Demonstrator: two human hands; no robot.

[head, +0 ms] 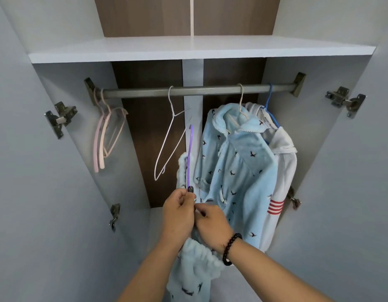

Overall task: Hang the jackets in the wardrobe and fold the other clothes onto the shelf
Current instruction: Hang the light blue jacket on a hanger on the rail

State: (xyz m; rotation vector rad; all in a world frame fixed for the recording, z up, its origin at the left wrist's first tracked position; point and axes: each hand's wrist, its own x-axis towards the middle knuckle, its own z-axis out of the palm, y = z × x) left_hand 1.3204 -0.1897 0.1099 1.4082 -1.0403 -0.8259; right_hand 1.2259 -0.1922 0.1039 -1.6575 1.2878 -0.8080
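Observation:
I face an open wardrobe with a grey rail [145, 92] under a white shelf [188, 47]. A light blue bird-print jacket [234, 162] hangs on a cream hanger at the right. Behind it a white jacket with red stripes [282, 171] hangs on a blue hanger. My left hand [177, 212] pinches a purple hanger [189, 153], held upright below the rail. A light blue fleecy garment [193, 269] with the same bird print is draped over it and hangs down. My right hand [210, 227], with a bead bracelet at the wrist, grips this garment's edge beside my left hand.
An empty white wire hanger [167, 140] hangs mid-rail, just left of the purple one. Pink hangers [106, 136] hang at the rail's left end. The wardrobe doors stand open on both sides, with metal hinges [60, 118] on them.

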